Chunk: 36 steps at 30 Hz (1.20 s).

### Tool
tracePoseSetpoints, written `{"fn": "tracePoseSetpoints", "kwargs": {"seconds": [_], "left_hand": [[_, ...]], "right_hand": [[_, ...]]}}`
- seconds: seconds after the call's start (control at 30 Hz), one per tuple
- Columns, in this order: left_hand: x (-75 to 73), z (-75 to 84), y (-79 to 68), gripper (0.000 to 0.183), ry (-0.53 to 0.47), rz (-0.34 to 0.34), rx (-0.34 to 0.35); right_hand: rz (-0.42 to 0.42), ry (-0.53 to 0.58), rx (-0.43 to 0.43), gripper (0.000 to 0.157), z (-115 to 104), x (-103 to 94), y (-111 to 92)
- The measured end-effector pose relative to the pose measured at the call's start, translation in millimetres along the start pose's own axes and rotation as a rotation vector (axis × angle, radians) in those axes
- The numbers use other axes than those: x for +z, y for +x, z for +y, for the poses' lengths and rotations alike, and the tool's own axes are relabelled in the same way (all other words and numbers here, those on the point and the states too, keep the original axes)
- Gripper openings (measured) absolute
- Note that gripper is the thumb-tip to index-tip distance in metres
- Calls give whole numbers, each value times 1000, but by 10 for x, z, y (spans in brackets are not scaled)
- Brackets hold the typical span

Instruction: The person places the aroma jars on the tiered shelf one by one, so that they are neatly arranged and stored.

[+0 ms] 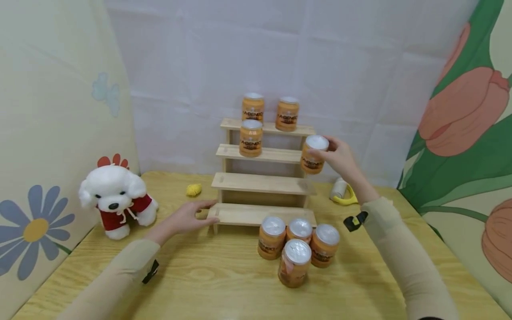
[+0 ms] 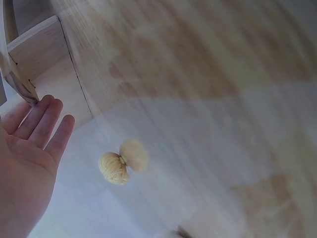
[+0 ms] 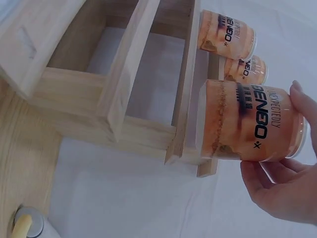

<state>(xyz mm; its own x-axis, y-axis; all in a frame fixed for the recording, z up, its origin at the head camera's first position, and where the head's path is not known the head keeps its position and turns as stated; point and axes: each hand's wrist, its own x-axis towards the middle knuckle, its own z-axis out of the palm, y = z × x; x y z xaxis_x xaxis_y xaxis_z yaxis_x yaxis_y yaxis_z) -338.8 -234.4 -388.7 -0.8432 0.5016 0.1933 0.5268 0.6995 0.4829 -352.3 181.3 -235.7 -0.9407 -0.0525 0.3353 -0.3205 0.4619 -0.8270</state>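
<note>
My right hand [image 1: 340, 158] holds an orange can [image 1: 312, 160] with a silver lid by its upper part. In the head view it is off the right end of the second shelf from the top of a four-step wooden display rack [image 1: 264, 183]. The right wrist view shows this can [image 3: 252, 121] between thumb and fingers, slightly apart from the rack's edges. My left hand [image 1: 188, 218] touches the left end of the lowest shelf; its fingers [image 2: 44, 119] are fairly straight. Two cans [image 1: 288, 114] stand on the top shelf, another can [image 1: 250, 140] at the second shelf's left.
Several more orange cans [image 1: 298, 251] stand grouped on the wooden table before the rack's right side. A white plush dog [image 1: 116, 191] sits at left, with a yellow yarn ball [image 1: 194, 190] nearer the rack. At right lies a pale roll with a yellow handle [image 1: 347, 198].
</note>
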Motion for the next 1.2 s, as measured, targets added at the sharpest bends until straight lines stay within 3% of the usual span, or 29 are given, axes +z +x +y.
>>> {"fn": "tracePoseSetpoints", "kwargs": {"seconds": [0.2,0.37,0.5,0.73,0.93,1.2], "left_hand": [[-21,23,-19,72,-1,0,16],[3,45,-18,72,-6,-3,9],[0,52,-4,71,-8,6,13],[-17,15,-5,71,-9,12,2],[-23,-3,-27,71,-7,14,-11],[-12,-20,-40,71,5,13,-3]], "right_hand": [[7,36,-25,67,-77,166,162],[0,96,5,72,-50,293,290],[-3,120,-20,63,-34,362,389],[28,90,-35,56,-47,503,525],[89,49,-103,54,-71,641,576],[120,43,-64,56,-60,715,596]]}}
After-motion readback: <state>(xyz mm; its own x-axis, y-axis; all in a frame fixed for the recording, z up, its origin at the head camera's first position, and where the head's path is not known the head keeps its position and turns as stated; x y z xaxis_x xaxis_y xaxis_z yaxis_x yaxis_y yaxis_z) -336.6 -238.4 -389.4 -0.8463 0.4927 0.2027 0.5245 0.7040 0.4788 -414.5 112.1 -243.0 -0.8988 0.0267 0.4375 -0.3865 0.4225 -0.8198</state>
